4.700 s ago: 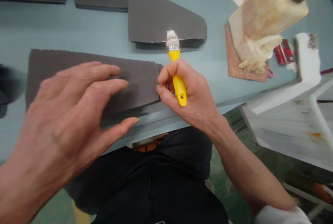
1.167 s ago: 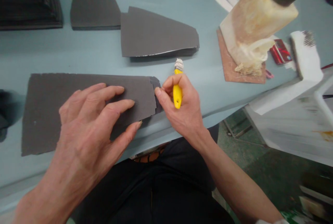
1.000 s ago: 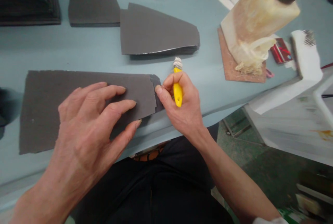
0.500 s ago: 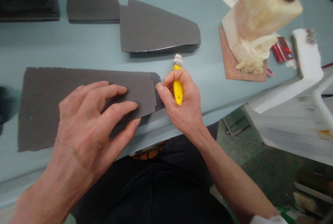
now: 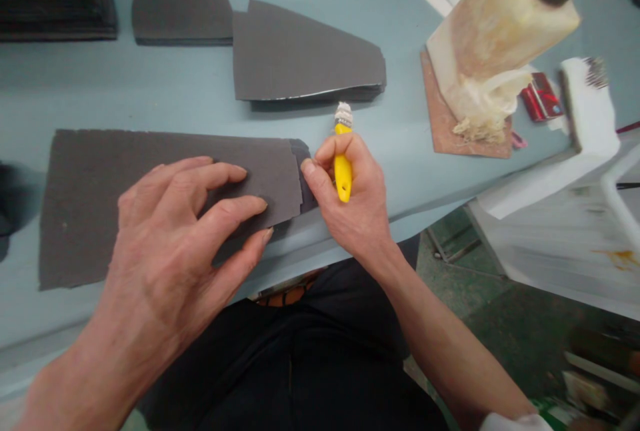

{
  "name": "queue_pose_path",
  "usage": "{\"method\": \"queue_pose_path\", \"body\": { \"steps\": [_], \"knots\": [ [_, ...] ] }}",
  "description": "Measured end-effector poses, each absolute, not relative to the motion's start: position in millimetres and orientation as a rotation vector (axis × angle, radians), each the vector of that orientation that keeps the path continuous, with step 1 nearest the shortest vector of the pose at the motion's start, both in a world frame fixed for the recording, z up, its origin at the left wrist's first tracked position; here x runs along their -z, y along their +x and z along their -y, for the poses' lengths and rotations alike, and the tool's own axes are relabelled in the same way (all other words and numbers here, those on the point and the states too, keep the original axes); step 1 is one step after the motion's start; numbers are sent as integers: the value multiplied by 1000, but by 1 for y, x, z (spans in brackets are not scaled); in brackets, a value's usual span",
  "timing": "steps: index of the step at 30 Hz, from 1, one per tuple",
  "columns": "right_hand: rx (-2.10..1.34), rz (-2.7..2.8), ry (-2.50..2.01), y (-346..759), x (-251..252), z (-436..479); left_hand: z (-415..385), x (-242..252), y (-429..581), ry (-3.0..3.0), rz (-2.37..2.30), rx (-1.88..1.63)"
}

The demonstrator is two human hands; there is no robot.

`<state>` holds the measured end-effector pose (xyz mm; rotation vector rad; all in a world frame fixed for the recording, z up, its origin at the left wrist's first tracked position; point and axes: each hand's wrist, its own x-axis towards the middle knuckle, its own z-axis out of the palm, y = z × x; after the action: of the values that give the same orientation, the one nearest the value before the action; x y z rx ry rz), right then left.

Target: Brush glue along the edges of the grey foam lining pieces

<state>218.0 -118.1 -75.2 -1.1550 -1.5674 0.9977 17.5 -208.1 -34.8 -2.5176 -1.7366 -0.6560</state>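
Grey panel (image 5: 80, 197) laid along the table's (image 5: 150, 91) near edge, partly covered by left hand (image 5: 167, 237), its fingers and thumb parted, yellow brush (image 5: 343, 174) gripped by right hand (image 5: 355, 197) at the panel's right end, grey stack (image 5: 307, 54) set beyond.

Pale blue tabletop (image 5: 175, 94) beneath dark grey sheets (image 5: 85, 211) and a brown board (image 5: 444, 132)

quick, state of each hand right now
Left hand: open, resting over the dark gray sheet.
Right hand: closed, holding the yellow brush, thumb at the sheet's narrow end.
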Motion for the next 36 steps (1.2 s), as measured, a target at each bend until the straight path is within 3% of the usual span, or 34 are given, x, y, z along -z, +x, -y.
{"method": "queue_pose_path", "body": {
  "steps": [25, 36],
  "knots": [
    [-962, 1494, -1403, 203, 72, 129, 212, 46, 21, -2454, 1769, 639],
    [-818, 1566, -1490, 205, 75, 128, 217, 29, 28, -2472, 1921, 626]
  ]
}}
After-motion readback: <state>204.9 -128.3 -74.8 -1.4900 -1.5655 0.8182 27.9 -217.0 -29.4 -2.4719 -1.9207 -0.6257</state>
